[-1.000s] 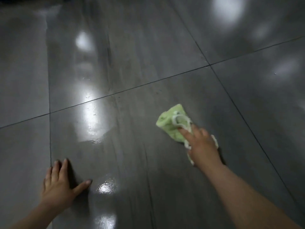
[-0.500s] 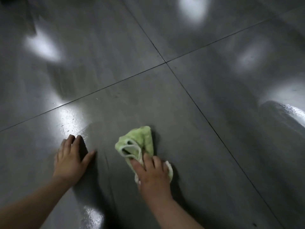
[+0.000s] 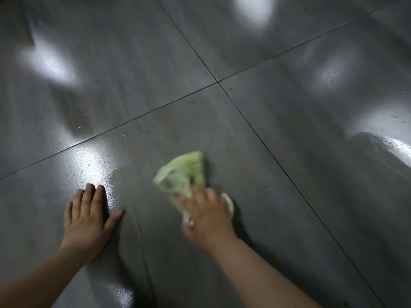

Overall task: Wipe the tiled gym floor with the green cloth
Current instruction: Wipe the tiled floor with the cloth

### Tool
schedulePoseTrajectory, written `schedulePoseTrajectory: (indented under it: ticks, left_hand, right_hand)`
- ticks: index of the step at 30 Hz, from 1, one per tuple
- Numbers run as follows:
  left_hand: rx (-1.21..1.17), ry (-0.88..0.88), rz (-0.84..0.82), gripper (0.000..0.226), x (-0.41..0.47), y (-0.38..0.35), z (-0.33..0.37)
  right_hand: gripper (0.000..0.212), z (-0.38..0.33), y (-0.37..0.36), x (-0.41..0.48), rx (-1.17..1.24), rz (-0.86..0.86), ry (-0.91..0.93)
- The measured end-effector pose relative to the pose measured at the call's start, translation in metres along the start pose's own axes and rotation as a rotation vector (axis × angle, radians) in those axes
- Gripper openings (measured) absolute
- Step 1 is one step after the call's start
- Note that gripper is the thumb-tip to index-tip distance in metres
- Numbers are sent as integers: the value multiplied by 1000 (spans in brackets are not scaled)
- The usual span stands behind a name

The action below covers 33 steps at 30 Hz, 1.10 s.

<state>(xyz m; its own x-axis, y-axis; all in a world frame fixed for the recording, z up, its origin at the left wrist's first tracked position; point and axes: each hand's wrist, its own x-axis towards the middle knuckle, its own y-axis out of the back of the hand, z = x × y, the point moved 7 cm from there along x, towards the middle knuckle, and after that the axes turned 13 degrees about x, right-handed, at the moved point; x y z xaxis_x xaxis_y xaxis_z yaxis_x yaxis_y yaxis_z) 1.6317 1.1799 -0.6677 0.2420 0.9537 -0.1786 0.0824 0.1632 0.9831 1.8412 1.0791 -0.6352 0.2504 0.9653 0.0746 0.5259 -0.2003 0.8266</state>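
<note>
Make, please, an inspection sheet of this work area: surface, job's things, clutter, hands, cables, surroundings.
Surface: grey tiled floor, glossy; wet patch beyond the left hand; small specks farther away.
Job's things: green cloth, bunched, on the floor, partly under the right hand; blurred.
Clutter: nothing seen.
Hands: left hand flat on the floor, fingers straight; right hand presses on the cloth.
Cables: nothing seen.
Surroundings: only tiles, grout lines and light reflections.
</note>
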Motion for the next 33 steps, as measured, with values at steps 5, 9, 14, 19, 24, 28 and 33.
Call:
schedulePoseTrajectory:
  ticks: [5, 9, 14, 19, 24, 28, 33]
  left_hand:
    - [-35, 75, 97, 89, 28, 13, -13]
    - [-48, 277, 94, 94, 41, 10, -39]
    - [-57, 278, 98, 88, 43, 5, -41]
    - [-81, 276, 122, 86, 46, 7, -44]
    - [-90, 268, 120, 77, 52, 3, -49]
    - [-108, 231, 70, 68, 55, 2, -49]
    - [-94, 193, 67, 63, 58, 0, -51]
  right_hand:
    - [44, 62, 29, 41, -121, 13, 76]
    - [46, 134, 78, 37, -31, 381, -528]
    - [49, 99, 50, 64, 30, 466, -643]
    - [46, 13, -23, 136, 212, 433, -607]
    - [46, -131, -112, 154, 122, -181, 157]
    - [50, -53, -69, 217, -26, -26, 282]
    - [53, 13, -33, 262, -52, 47, -451]
